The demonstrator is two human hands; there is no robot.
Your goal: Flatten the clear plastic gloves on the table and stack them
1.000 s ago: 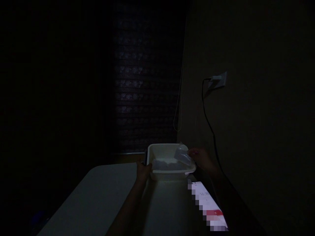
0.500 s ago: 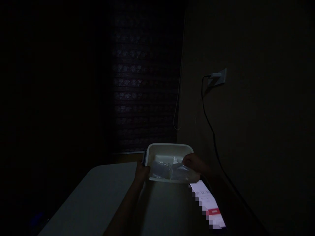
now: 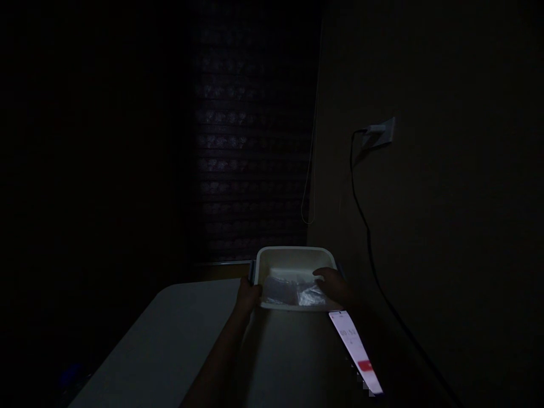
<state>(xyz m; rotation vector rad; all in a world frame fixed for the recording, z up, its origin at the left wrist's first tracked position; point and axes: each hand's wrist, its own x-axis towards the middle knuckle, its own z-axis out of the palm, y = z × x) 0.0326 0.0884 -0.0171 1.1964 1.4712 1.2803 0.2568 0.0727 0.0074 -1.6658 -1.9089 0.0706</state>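
Observation:
A white rectangular tub (image 3: 293, 255) stands at the far end of the table, with clear plastic packets (image 3: 283, 290) lying in its near part. My left hand (image 3: 247, 296) is closed on the tub's left rim, thumb over the edge. My right hand (image 3: 331, 283) reaches over the right side of the tub, above the packets, its fingers apart and apparently holding nothing. The picture is very dark, so the fingertips are hard to make out.
A lit phone (image 3: 355, 348) lies at the near right of the tub on the white table (image 3: 170, 340). A black cable hangs from a wall outlet (image 3: 380, 133) at the right. Dark blinds (image 3: 229, 141) hang behind.
My right hand has let go of the plastic packet, which now lies flatter in the tub. More of the phone's top shows.

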